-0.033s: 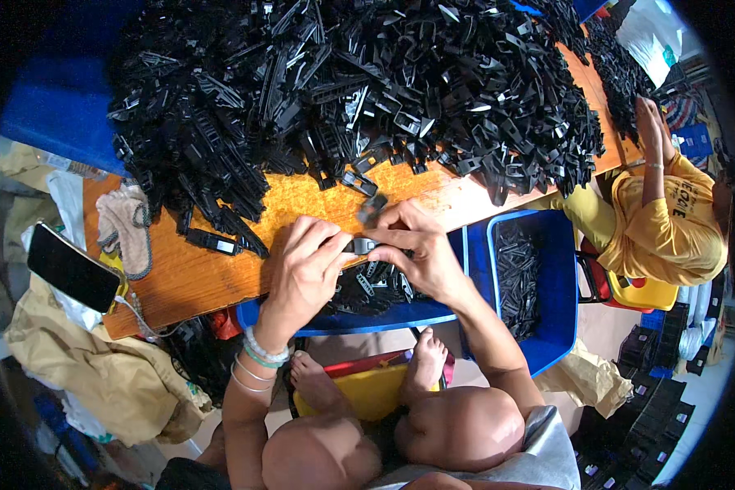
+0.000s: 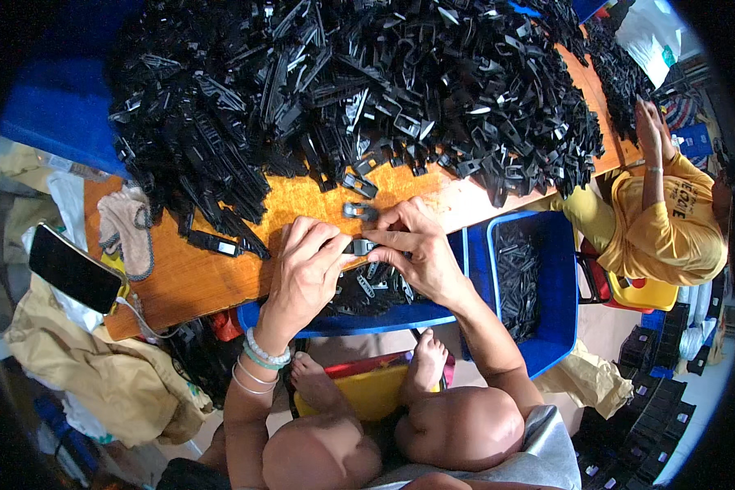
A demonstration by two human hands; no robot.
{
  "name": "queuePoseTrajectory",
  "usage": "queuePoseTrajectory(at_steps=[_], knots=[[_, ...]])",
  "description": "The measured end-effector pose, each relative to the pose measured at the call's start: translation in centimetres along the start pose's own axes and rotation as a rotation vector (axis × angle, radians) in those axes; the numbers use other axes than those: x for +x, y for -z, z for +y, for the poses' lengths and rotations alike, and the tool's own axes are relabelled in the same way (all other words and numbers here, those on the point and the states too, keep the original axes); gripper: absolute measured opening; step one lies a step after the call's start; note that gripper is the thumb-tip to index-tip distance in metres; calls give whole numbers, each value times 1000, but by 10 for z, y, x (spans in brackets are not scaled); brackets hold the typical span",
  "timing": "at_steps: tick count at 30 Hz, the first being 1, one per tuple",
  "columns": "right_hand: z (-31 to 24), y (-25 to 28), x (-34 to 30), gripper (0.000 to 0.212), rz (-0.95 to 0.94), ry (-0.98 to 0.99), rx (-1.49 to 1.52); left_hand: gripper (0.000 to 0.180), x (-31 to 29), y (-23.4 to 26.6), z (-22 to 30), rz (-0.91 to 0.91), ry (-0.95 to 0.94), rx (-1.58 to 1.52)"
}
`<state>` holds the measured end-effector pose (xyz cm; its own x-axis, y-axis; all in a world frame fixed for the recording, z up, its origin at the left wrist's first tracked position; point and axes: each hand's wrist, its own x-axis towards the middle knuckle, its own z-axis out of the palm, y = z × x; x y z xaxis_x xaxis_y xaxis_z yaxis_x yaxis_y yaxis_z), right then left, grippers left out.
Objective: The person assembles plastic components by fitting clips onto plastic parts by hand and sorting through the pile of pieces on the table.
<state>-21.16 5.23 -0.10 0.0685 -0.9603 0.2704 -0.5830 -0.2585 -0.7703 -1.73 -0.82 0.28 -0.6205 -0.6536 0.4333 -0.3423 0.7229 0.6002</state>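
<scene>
Over the near edge of the wooden table, both of my hands grip one small black plastic buckle part. My left hand pinches its left end, while the thumb and fingers of my right hand close on its right end. The fingertips hide some of the part. Another black buckle part lies just beyond my right fingertips, and a further one sits behind it. Farther back rises a large heap of black plastic pieces, with ridged strips on its left and frame-like parts on its right.
Below the table edge is a blue bin with black parts; another blue bin stands to its right. At left are a phone on a cable and a beige cloth glove. A co-worker in yellow sits at right.
The loose buckle part beyond my right fingertips, blurred before, now lies slightly farther left and looks sharp. My hands stay almost in place on the held part.
</scene>
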Motion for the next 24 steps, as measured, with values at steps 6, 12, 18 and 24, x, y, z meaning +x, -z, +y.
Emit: queuePoseTrajectory(at_steps=[6, 12, 18, 24], knots=[[-1, 1, -13, 24, 60, -39, 36, 29, 1, 6, -4, 21, 51, -119], [-12, -9, 22, 44, 98, 124, -270, 35, 52, 17, -12, 181, -37, 247], [5, -27, 26, 42, 146, 177, -324, 34, 70, 23, -22, 192, -299, 408], [-9, -27, 19, 44, 136, 79, -383, 24, -1, 8, 11, 396, -119, 484]])
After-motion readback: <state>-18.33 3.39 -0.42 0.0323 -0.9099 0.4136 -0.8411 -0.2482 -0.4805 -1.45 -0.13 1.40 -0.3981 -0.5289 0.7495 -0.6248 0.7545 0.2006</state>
